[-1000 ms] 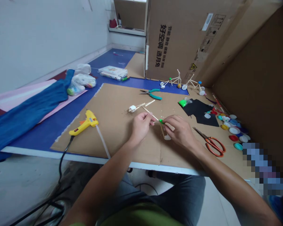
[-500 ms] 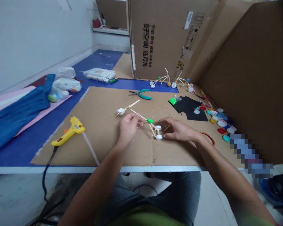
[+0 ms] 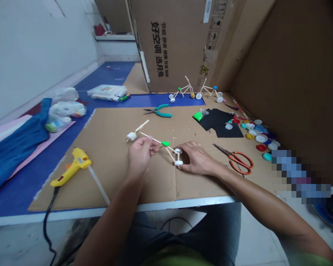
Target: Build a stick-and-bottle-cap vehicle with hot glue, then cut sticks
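Note:
A small toy tricycle (image 3: 171,149) of thin wooden sticks lies over the cardboard sheet, with a green oval seat (image 3: 165,143) and white bottle-cap wheels. My left hand (image 3: 140,154) pinches its stick frame between thumb and fingers, just left of the seat. At the other end, my right hand (image 3: 199,159) curves around the pair of rear wheels (image 3: 178,163), thumb at the nearer cap and forefinger at the farther one. The front wheel (image 3: 131,136) and handlebar stick (image 3: 142,126) stick out beyond my left hand.
Orange-handled scissors (image 3: 240,162) lie right of my right hand. Teal pliers (image 3: 158,111) rest farther back, and a yellow glue gun (image 3: 73,166) lies left. Two similar stick tricycles (image 3: 188,88) stand by the cardboard box (image 3: 180,48). Several bottle caps (image 3: 261,138) and black sheets (image 3: 216,122) are at right.
My right hand has moved in from beside the rear wheels and closed its thumb and forefinger on them. The view has shifted, showing the scissors fully. My left hand keeps its pinch.

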The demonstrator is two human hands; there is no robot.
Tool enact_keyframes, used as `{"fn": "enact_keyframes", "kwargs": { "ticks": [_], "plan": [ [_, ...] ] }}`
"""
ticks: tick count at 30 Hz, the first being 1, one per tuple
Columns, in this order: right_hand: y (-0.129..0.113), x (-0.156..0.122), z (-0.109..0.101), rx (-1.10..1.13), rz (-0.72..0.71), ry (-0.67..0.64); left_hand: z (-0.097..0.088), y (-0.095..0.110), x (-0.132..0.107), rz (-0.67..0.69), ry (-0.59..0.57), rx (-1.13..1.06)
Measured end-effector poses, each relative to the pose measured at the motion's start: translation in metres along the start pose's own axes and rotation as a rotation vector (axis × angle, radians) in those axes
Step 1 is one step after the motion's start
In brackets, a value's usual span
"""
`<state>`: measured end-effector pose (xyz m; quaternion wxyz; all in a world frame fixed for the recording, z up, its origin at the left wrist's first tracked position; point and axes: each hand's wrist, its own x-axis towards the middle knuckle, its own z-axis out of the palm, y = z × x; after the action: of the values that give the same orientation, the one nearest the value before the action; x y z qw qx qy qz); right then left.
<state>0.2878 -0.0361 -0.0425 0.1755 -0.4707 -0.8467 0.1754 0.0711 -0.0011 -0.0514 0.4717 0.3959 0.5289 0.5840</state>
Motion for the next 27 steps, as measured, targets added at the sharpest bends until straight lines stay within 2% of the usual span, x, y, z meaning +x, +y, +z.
{"fn": "enact_keyframes", "kwargs": {
  "ticks": [10, 27],
  "plan": [
    [-0.003, -0.005, 0.008, 0.097, 0.081, 0.072, -0.003, -0.003, 0.003, 0.003, 0.021, 0.029],
    [-0.003, -0.007, 0.014, 0.141, 0.085, 0.082, -0.003, -0.003, 0.003, -0.002, 0.048, 0.054]
  ]
}}
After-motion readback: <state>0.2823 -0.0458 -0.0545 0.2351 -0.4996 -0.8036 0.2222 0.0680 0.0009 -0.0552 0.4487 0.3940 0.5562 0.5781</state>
